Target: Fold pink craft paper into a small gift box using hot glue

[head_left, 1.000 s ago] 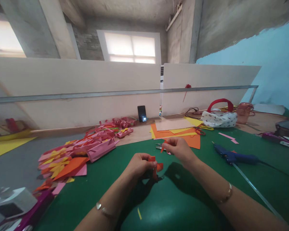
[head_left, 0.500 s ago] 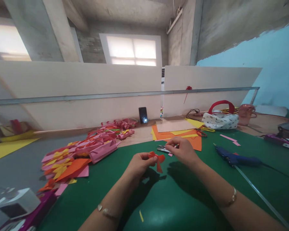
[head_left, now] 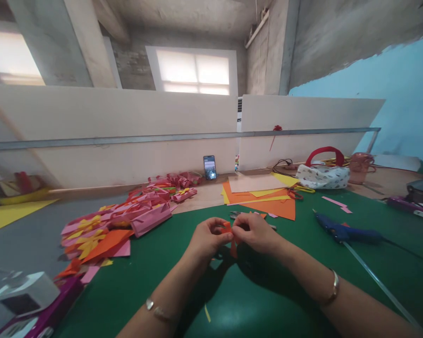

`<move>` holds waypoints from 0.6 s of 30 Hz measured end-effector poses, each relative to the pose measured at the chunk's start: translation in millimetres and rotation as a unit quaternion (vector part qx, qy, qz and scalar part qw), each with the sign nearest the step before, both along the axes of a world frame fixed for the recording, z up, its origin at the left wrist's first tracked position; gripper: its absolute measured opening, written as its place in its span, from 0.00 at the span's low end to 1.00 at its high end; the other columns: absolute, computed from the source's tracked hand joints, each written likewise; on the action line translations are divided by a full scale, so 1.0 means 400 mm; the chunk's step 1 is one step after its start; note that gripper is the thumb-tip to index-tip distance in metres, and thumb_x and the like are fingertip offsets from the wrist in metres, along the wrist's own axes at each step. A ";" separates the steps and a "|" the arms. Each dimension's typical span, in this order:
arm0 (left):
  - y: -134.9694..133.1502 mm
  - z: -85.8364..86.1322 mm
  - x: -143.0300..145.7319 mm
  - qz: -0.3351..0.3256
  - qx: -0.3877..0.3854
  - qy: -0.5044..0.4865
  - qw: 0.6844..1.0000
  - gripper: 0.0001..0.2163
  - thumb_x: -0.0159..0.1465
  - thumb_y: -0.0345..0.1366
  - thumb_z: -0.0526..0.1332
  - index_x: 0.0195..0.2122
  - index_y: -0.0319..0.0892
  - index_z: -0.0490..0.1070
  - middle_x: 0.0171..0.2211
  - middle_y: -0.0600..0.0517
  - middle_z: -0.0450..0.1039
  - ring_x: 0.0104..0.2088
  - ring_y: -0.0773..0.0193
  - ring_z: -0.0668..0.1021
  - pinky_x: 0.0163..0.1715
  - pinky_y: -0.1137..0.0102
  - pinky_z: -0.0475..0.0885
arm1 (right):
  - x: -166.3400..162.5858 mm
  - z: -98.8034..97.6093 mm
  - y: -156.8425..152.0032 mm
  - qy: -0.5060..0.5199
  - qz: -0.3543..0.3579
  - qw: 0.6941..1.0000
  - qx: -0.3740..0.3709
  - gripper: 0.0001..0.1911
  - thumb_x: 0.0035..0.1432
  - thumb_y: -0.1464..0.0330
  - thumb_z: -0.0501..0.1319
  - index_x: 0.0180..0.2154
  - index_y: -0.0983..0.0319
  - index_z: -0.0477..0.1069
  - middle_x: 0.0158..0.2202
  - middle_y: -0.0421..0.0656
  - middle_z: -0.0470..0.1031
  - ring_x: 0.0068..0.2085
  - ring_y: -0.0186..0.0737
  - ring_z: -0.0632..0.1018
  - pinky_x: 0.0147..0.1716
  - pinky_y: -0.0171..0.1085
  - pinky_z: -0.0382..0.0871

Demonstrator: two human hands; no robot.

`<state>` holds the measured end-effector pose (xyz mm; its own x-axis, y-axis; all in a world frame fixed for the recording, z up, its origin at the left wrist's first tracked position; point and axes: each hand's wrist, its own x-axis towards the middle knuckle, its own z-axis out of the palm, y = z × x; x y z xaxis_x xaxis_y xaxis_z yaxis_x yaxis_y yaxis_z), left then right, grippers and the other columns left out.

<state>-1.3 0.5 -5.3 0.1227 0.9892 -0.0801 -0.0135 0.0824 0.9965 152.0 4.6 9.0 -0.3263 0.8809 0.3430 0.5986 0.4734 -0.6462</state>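
Observation:
An orange paper bow (head_left: pixel 234 249) is held just above the green mat, partly covered by fingers, with one tail hanging down. My left hand (head_left: pixel 208 238) pinches it from the left, between thumb and fingers. From the right, my right hand (head_left: pixel 258 234) has its thumb and fingertips closed on the bow's right side. Behind that hand lies a metal hand tool (head_left: pixel 234 214), mostly hidden. Small orange and pink paper scraps lie beside the tool.
Pink, orange and yellow folded paper pieces (head_left: pixel 151 220) are heaped at left. Paper sheets (head_left: pixel 285 209) and scissors (head_left: pixel 305 189) lie at the back. A blue glue gun (head_left: pixel 352 233) rests at right, near a fabric basket (head_left: pixel 322 176). A phone (head_left: pixel 209 167) leans on the board.
My right hand has come left from the metal tool and closed on the bow's right side. Orange scraps now show near the tool. The phone's screen has lit up.

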 end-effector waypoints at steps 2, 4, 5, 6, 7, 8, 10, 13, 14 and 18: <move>-0.005 0.006 0.000 -0.022 -0.020 -0.011 0.999 0.19 0.40 0.32 0.70 0.34 0.39 0.69 0.22 0.53 0.72 0.17 0.72 0.70 0.15 0.79 0.59 | 0.001 -0.001 0.001 -0.009 -0.011 1.000 0.022 0.08 0.48 0.74 0.54 0.20 0.63 0.67 0.20 0.37 0.67 0.24 0.31 0.66 0.25 0.31 0.56; -0.010 0.016 -0.001 -0.050 -0.042 -0.034 0.997 0.20 0.42 0.34 0.70 0.36 0.39 0.70 0.23 0.53 0.72 0.17 0.74 0.69 0.15 0.80 0.59 | 0.004 -0.003 0.004 0.021 -0.019 1.000 0.006 0.08 0.47 0.74 0.54 0.19 0.63 0.66 0.19 0.37 0.66 0.24 0.31 0.65 0.25 0.31 0.56; -0.012 0.021 -0.001 -0.057 -0.056 -0.046 0.996 0.19 0.43 0.36 0.70 0.37 0.38 0.70 0.23 0.52 0.72 0.18 0.74 0.70 0.15 0.80 0.60 | 0.005 -0.004 0.006 0.044 -0.021 0.999 -0.010 0.08 0.47 0.74 0.54 0.19 0.63 0.66 0.18 0.36 0.66 0.24 0.31 0.65 0.25 0.31 0.56; -0.012 0.026 -0.002 -0.055 -0.069 -0.056 0.995 0.18 0.45 0.39 0.69 0.36 0.38 0.71 0.24 0.52 0.72 0.19 0.74 0.71 0.16 0.80 0.61 | 0.007 -0.005 0.007 0.066 -0.023 0.997 -0.027 0.08 0.46 0.74 0.54 0.19 0.63 0.65 0.18 0.36 0.66 0.23 0.30 0.65 0.24 0.31 0.56; -0.011 0.030 -0.002 -0.046 -0.079 -0.062 0.994 0.17 0.48 0.41 0.67 0.36 0.37 0.71 0.25 0.51 0.72 0.20 0.73 0.71 0.17 0.80 0.62 | 0.008 -0.005 0.009 0.085 -0.024 0.995 -0.040 0.08 0.46 0.74 0.54 0.18 0.63 0.65 0.18 0.36 0.66 0.23 0.30 0.65 0.24 0.31 0.57; -0.008 0.033 -0.003 -0.029 -0.085 -0.066 0.994 0.16 0.50 0.43 0.66 0.35 0.37 0.72 0.27 0.50 0.73 0.19 0.74 0.71 0.17 0.80 0.62 | 0.009 -0.006 0.010 0.096 -0.024 0.994 -0.051 0.08 0.46 0.73 0.54 0.18 0.63 0.65 0.18 0.36 0.66 0.23 0.30 0.65 0.24 0.31 0.57; 0.000 0.032 -0.006 0.013 -0.083 -0.066 0.994 0.12 0.52 0.39 0.64 0.36 0.38 0.71 0.29 0.49 0.74 0.15 0.76 0.67 0.14 0.79 0.60 | 0.008 -0.009 0.012 0.105 -0.025 0.992 -0.062 0.08 0.46 0.72 0.54 0.17 0.63 0.64 0.17 0.36 0.66 0.22 0.30 0.66 0.24 0.30 0.58; 0.011 0.021 -0.009 0.062 -0.071 -0.061 0.994 0.11 0.48 0.26 0.61 0.34 0.37 0.70 0.26 0.50 0.73 0.13 0.77 0.64 0.13 0.78 0.59 | 0.006 -0.012 0.014 0.117 -0.024 0.990 -0.079 0.09 0.46 0.71 0.54 0.16 0.62 0.64 0.16 0.36 0.66 0.21 0.30 0.66 0.23 0.30 0.58; 0.012 0.017 -0.010 0.068 -0.067 -0.059 0.994 0.12 0.46 0.22 0.60 0.33 0.37 0.70 0.25 0.51 0.73 0.13 0.76 0.65 0.14 0.78 0.60 | 0.006 -0.013 0.014 0.120 -0.022 0.989 -0.083 0.10 0.46 0.71 0.54 0.16 0.62 0.64 0.16 0.36 0.65 0.21 0.30 0.66 0.22 0.30 0.58; 0.007 0.010 -0.012 0.070 -0.055 -0.049 0.995 0.17 0.40 0.18 0.55 0.31 0.37 0.71 0.20 0.53 0.70 0.14 0.74 0.66 0.15 0.77 0.60 | 0.008 -0.013 0.013 0.121 -0.020 0.989 -0.087 0.10 0.47 0.70 0.54 0.17 0.62 0.64 0.17 0.36 0.66 0.22 0.30 0.67 0.23 0.30 0.58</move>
